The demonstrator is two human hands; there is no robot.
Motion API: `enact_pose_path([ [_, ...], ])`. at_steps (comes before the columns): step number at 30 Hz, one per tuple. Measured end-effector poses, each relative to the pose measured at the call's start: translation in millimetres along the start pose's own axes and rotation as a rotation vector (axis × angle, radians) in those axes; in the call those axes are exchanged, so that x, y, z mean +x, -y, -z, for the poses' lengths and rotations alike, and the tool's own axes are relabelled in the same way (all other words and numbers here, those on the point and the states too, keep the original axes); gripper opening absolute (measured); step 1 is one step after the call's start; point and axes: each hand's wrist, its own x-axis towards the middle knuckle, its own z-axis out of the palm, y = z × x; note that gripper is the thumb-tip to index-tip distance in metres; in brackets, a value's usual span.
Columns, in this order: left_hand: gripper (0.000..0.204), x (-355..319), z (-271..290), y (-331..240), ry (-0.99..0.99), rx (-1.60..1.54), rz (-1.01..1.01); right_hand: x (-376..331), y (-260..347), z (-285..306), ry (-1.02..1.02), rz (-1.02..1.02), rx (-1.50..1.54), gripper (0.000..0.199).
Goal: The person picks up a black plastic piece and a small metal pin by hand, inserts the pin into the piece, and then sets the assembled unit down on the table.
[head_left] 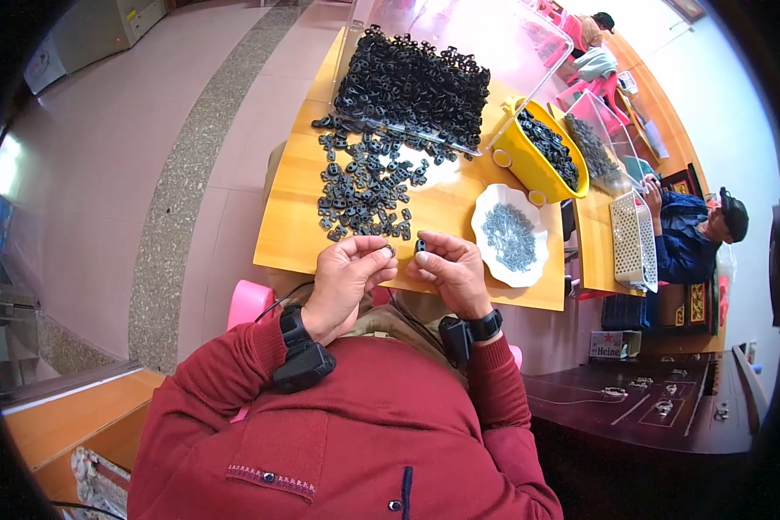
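My left hand [353,279] is closed in a pinch near the front edge of the table. Between its thumb and forefinger is a small dark part [391,250], too small to make out fully. Close beside it, my right hand [453,272] pinches a small black plastic two-holed piece [421,246]. The two held parts are apart. Just beyond my hands lies a loose spread of similar black two-holed pieces [360,189]. To the right of my right hand, a white scalloped dish [532,265] holds many fine silvery metal bits, perhaps springs.
A clear plastic bin [497,139] full of black pieces stands at the table's far side. Right of it are a yellow tub [526,165] of dark parts and a white perforated basket [634,243]. A person in dark blue [692,236] sits at the right. The wooden table [286,238] ends before me.
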Motion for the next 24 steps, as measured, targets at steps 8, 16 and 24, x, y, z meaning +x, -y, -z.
enact_pose_path([
  [8,0.012,-0.1,0.5,0.1,-0.005,0.008,0.009,-2.8,3.0,-8.1,-0.016,0.076,-0.072,0.029],
  [16,0.013,-0.2,-1.0,-1.3,0.004,0.020,0.023,-2.2,-3.4,-3.7,-0.002,0.084,-0.103,0.023],
  [24,0.013,0.6,1.2,0.5,0.025,0.053,0.053,-1.7,-1.6,-5.1,0.007,0.042,-0.089,0.022],
])
